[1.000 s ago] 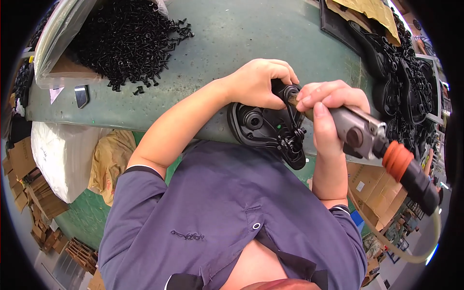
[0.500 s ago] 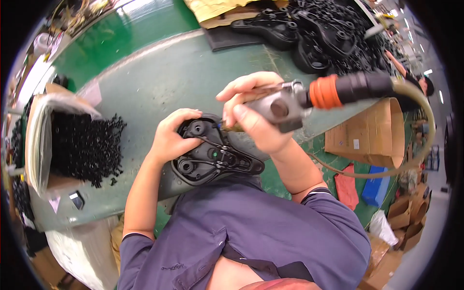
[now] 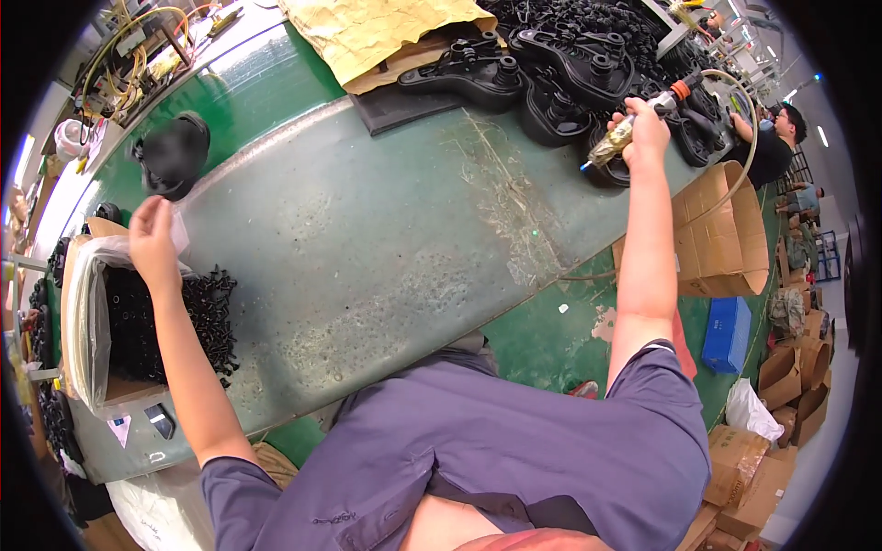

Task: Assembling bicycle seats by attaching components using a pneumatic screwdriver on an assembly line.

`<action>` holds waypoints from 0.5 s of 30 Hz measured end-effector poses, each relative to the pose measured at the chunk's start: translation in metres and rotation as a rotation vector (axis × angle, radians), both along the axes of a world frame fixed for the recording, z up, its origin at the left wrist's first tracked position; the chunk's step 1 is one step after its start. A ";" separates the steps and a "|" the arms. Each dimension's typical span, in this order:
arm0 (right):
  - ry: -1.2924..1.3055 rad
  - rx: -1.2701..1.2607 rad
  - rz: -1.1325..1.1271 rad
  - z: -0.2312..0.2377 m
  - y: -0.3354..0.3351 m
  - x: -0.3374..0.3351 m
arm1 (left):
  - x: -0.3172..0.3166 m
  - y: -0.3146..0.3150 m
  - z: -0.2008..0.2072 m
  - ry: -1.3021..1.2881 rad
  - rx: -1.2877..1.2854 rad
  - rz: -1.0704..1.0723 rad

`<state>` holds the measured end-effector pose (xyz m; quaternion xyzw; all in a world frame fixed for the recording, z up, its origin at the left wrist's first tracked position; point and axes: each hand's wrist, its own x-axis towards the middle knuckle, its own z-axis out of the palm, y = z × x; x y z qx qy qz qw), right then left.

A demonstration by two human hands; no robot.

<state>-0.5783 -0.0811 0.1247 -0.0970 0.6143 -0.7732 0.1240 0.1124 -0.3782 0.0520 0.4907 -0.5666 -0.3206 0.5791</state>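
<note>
My right hand is stretched out to the far right of the bench and holds a pneumatic screwdriver with an orange collar, tip pointing down-left. It hovers at the edge of a pile of black moulded seat bases. My left hand is raised at the far left with fingers apart and holds nothing, above a bag-lined carton of small black parts. One black seat base, blurred, is beyond my left hand on the green surface.
The grey-green bench top lies between my hands. Yellow-brown paper covers the far side. An open cardboard box and a blue box stand at the right. Another person works at the far right.
Both hands were on a black seat base with the screwdriver against it. Now the base is away at the far left, my left hand is free, and my right hand has swung right with the tool.
</note>
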 end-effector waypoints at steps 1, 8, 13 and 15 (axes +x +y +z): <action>-0.032 0.017 -0.002 0.000 0.001 -0.014 | -0.001 0.022 0.003 -0.133 0.000 -0.200; -0.108 0.121 -0.050 -0.023 -0.033 -0.062 | 0.032 0.151 -0.002 -0.827 -0.018 -0.445; -0.245 0.074 -0.040 -0.044 -0.047 -0.080 | 0.071 0.192 -0.017 -1.041 0.165 -0.293; -0.278 0.039 -0.018 -0.050 -0.047 -0.092 | 0.086 0.193 -0.043 -1.160 0.092 -0.239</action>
